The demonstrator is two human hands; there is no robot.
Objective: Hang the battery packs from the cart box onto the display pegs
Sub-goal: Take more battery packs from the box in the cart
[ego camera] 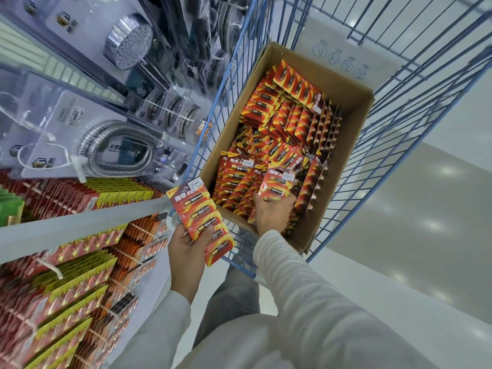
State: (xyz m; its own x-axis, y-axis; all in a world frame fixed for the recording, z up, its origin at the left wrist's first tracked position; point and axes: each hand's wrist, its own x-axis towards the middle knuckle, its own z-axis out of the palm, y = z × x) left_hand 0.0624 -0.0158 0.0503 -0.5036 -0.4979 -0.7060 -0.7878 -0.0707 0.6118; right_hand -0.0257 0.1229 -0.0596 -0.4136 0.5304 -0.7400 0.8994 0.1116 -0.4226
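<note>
Head view first, from the lower left of the frame. There the display pegs, thin wire hooks with white tips, carry dense rows of red and yellow carded packs that hang edge-on to us. Above them, in the upper left, are clear plastic blister packages. One holds a chrome shower head and another a coiled, ribbed metal shower hose.

At lower centre, our left hand grips a fanned stack of red-and-orange battery packs, with the thumb on the front face and the other fingers hidden behind. The cards are flat, glossy cardboard with clear bubbles over dark cylindrical cells. The fan's long axis runs from upper left to lower right. This stack is near the pegs, which lie to its left and lower in the frame. We judge that the left hand is therefore the nearer one for hanging.

Further right, the open brown cardboard box sits inside the blue wire cart. It holds most of the packs, which stand in loose, leaning rows. Our right hand is inside the near end of the box and holds a small bundle of the same packs from below, fingers curled round it. The bundle's top shows above the rows around it.

We judge that each card must be turned square to a hook, so the hole at its top edge meets the peg tip.
</note>
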